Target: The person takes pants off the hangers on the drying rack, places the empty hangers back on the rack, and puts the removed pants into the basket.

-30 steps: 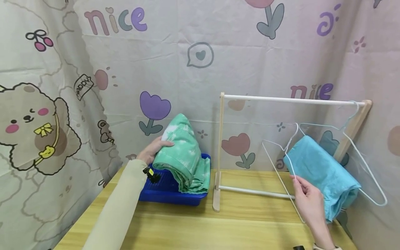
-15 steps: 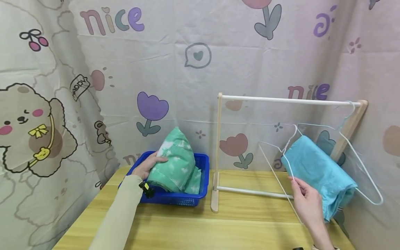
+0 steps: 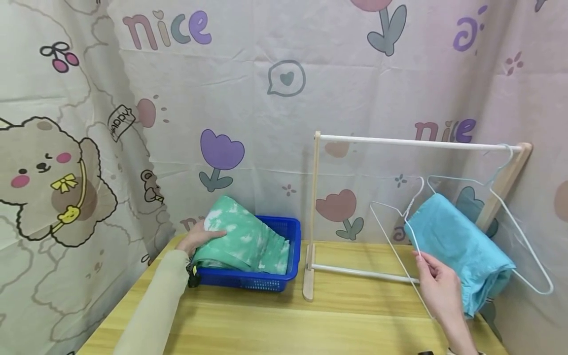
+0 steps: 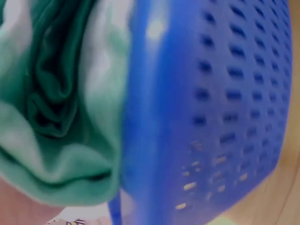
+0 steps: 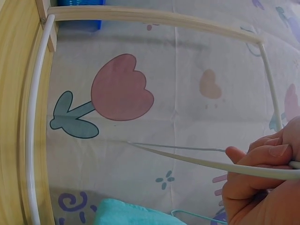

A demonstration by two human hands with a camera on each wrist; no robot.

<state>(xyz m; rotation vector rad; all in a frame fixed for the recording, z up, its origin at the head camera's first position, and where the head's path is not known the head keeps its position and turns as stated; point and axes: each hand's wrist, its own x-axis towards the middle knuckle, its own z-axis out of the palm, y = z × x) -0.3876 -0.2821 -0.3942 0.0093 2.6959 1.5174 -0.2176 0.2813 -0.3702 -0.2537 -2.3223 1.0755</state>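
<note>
A folded green-and-white cloth (image 3: 241, 236) lies in the blue basket (image 3: 294, 246), partly over its left and front rim. My left hand (image 3: 199, 237) holds the cloth's left side, thumb on top and the other fingers hidden beneath. In the left wrist view the rolled folds of the cloth (image 4: 61, 154) press beside the basket's perforated wall (image 4: 229, 93). My right hand (image 3: 440, 283) pinches a white wire hanger (image 3: 410, 230) by its side, in front of the rack. Close behind that hand hangs a folded light-blue cloth (image 3: 461, 251) over a pale blue hanger (image 3: 528, 234).
The rack's white top rod (image 3: 408, 142) carries the pale blue hanger at its right end. Its left wooden post (image 3: 314, 197) stands just right of the basket. The wooden table (image 3: 284, 325) ends against a printed curtain (image 3: 248, 98) behind.
My left hand has lowered the green cloth into the basket and shifted left, so the cloth lies flatter. My right hand keeps its hold on the white hanger, nearly still.
</note>
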